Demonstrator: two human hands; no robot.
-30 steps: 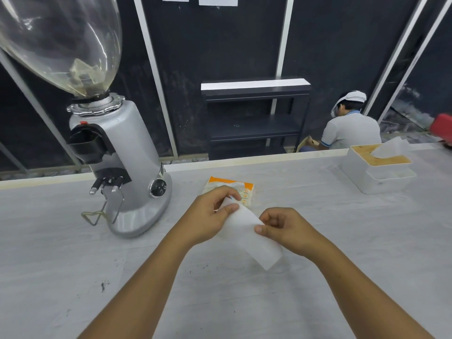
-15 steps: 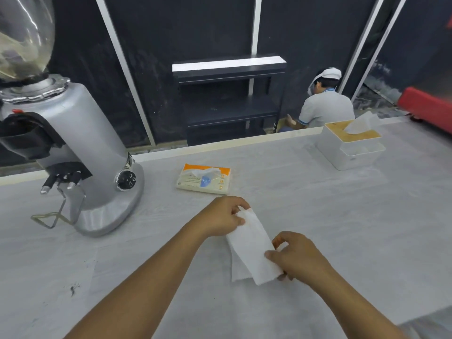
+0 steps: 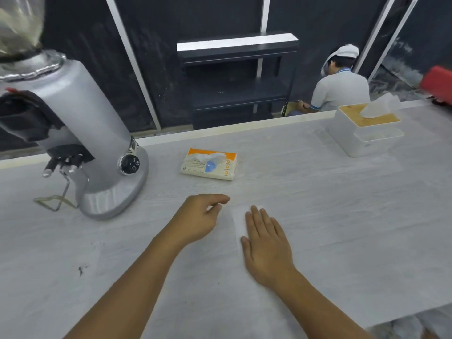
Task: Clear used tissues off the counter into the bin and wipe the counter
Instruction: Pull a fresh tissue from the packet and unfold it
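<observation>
A white tissue [image 3: 238, 222] lies flat on the pale grey counter [image 3: 342, 216] in front of me. My right hand [image 3: 265, 243] rests palm down on it with fingers stretched out, covering most of it. My left hand [image 3: 198, 217] hovers just left of the tissue, fingers loosely curled and apart, holding nothing. A soft pack of tissues [image 3: 209, 163] with an orange top lies further back. No bin is in view.
A silver coffee grinder [image 3: 80, 133] stands at the left, its wire fork sticking out toward me. A white tissue box [image 3: 364, 129] sits at the back right. Dark specks [image 3: 80, 269] mark the counter at the left. A person crouches behind the counter.
Both hands held the tissue in the air, then laid it on the counter. My left hand let go, and my right hand flattened out on top of it.
</observation>
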